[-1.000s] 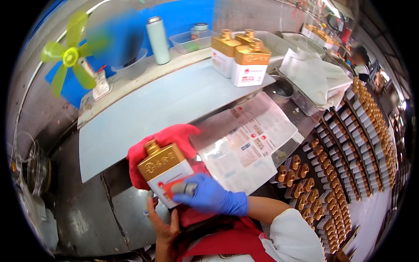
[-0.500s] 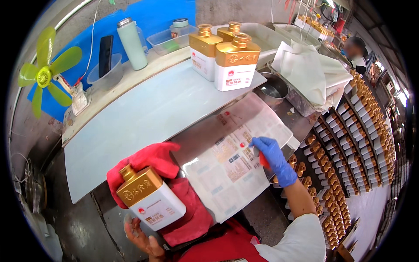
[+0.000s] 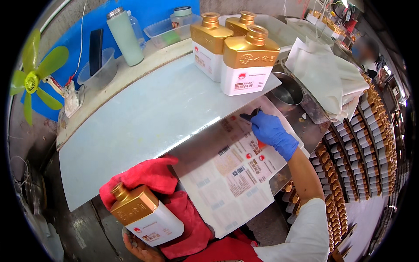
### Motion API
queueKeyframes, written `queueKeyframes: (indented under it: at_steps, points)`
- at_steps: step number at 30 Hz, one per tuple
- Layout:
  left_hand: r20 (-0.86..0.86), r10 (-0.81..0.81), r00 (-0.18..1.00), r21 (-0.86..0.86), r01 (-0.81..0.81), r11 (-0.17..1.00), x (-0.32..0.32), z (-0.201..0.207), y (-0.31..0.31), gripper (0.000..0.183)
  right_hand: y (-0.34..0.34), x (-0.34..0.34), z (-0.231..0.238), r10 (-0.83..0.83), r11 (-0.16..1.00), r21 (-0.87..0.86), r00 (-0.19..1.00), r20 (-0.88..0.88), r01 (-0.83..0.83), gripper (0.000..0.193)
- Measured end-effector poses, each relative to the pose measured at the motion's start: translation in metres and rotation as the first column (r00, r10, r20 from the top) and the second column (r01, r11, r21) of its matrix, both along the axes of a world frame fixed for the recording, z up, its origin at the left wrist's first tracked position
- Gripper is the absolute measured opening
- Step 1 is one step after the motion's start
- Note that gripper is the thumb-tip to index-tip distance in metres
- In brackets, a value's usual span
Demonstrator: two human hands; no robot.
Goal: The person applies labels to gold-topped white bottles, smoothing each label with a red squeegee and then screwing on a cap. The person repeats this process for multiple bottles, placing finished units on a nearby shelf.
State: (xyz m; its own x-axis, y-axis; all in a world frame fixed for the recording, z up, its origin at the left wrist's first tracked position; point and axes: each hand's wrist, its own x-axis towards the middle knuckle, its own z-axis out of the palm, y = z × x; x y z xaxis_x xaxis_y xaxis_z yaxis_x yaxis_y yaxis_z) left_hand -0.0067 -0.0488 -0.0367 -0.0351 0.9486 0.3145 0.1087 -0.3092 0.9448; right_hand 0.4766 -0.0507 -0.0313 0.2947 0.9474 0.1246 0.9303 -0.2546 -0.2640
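Observation:
At the lower left, a gold-shouldered white bottle (image 3: 146,218) lies tilted on a crumpled red cloth (image 3: 185,214). My bare left hand (image 3: 142,249) is beside the bottle's lower edge, fingers apart and partly hidden behind it. Over the far right part of a pale printed sheet (image 3: 214,209), which carries rows of small labels, reaches my right hand (image 3: 270,132) in a blue glove. Its fingers are closed on a small dark-ended tool (image 3: 247,116); an orange-red bit shows under the palm, and I cannot tell whether it belongs to the tool.
Three similar bottles (image 3: 248,72) stand on the pale board (image 3: 131,126). A metal pot (image 3: 288,94) and a tray with white sheets (image 3: 321,83) are at the right. Racks of bottles (image 3: 362,144) stretch beyond. A green fan (image 3: 31,83) and a flask (image 3: 125,37) stand at the left; a person (image 3: 365,50) is behind.
My right hand has moved up and away over the printed sheet, and the dark end of its tool now shows clearly. The view has shifted slightly. Left hand and tilted bottle stay together.

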Motion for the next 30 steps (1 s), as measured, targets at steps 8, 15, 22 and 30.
queueKeyframes:
  at_steps: [8, 15, 22, 30]
  points:
    - [-0.112, -0.092, 0.989, 0.06, 0.099, 0.993, -0.004, 0.0, 0.006, 0.089, -0.028, -0.012, 0.004, -0.054, 0.963, -0.259, 0.992, 0.111, 0.082, 0.05]
    - [-0.129, -0.115, 0.985, 0.048, 0.122, 0.991, -0.004, -0.001, 0.006, 0.093, -0.09, 0.019, 0.007, -0.301, 0.89, -0.264, 0.914, 0.273, 0.372, 0.054]
    - [-0.127, -0.124, 0.984, 0.079, 0.134, 0.988, 0.002, 0.002, 0.006, 0.094, -0.076, 0.0, 0.017, -0.174, 0.974, -0.127, 0.977, 0.12, 0.189, 0.051]
    - [0.004, -0.205, 0.979, 0.097, 0.204, 0.974, -0.007, -0.021, 0.001, 0.075, -0.039, 0.004, -0.016, -0.143, 0.975, -0.145, 0.977, 0.159, 0.166, 0.049]
